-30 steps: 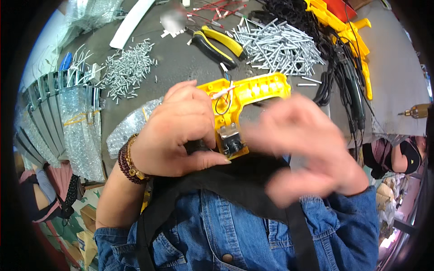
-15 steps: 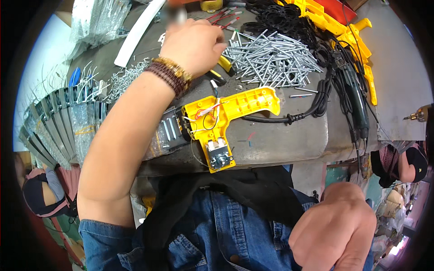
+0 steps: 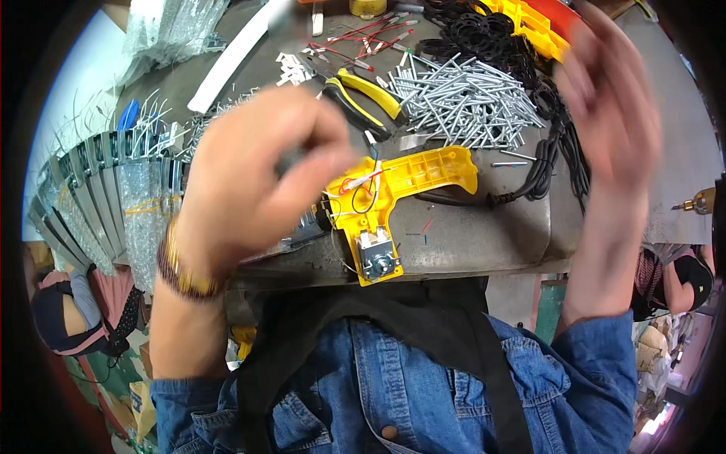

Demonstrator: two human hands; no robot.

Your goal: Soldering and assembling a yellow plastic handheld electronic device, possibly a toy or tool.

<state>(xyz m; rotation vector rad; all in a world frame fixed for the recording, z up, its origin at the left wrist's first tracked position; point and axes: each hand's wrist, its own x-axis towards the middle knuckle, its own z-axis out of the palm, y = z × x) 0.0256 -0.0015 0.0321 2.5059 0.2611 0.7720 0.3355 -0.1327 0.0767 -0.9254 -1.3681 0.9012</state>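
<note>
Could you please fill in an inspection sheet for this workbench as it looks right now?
Surface: dark grey bench top, worn and crowded.
Job's things: open yellow tool housing lies flat near the front edge, red and white wires and a small metal part showing inside.
Clutter: pile of silver metal pins, yellow-handled pliers, white strip, bagged parts.
Grips: left hand and right hand both raised above the bench and blurred; whether either holds anything cannot be told.
Cables: black cord coiled at the right.
Surroundings: another person low at the left.
</note>
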